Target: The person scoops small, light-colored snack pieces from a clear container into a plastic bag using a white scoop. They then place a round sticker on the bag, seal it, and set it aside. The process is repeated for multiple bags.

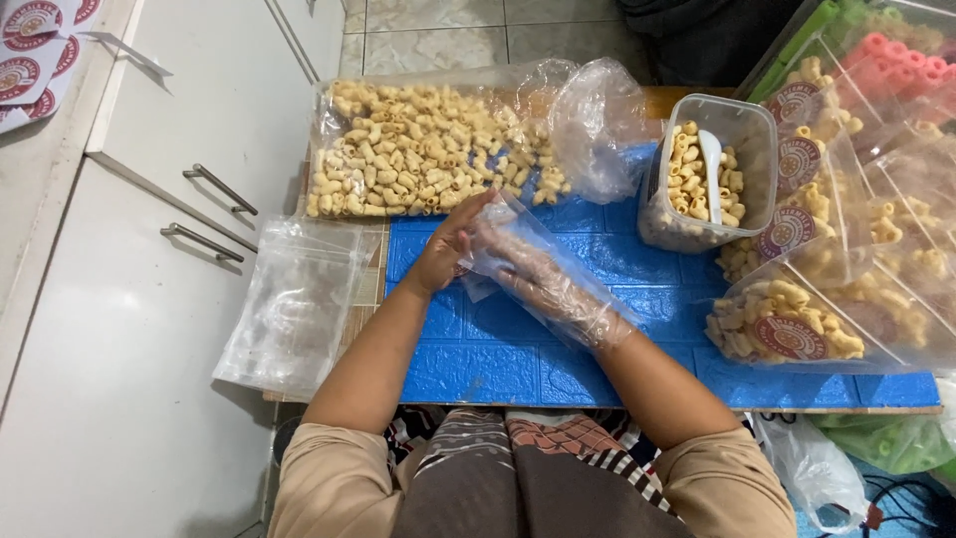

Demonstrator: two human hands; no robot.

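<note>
Bright, even light; sharp, soft shadows

One camera sits on the person's head and looks straight down, close above the blue table (637,289).

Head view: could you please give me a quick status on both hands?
Right hand inside a clear plastic bag. Left hand gripping the bag's edge. Loose snack pile just beyond, nothing blocking.

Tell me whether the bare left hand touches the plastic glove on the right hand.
Touching: the head view shows the left hand fingers gripping the plastic glove edge over the right hand.
</note>
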